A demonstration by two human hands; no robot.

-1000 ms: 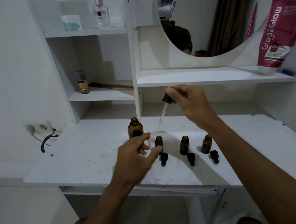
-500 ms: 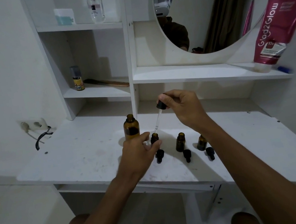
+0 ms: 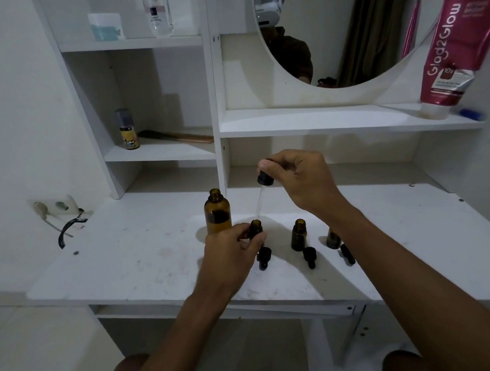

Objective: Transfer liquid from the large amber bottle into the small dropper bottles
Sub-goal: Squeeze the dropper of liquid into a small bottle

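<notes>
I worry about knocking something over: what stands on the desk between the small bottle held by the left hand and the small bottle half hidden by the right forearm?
In the head view, one uncapped small amber bottle.

A single head-worn wide-angle view looks forward and down from above onto the white worktop [image 3: 126,255], close enough that both forearms fill the foreground; shelves [image 3: 323,123] and mirror [image 3: 356,23] face it.

Right hand [image 3: 301,181] pinches a dropper [image 3: 262,193] over the small dropper bottle [image 3: 256,228] steadied by the left hand [image 3: 232,253] on the table [image 3: 140,259].
</notes>
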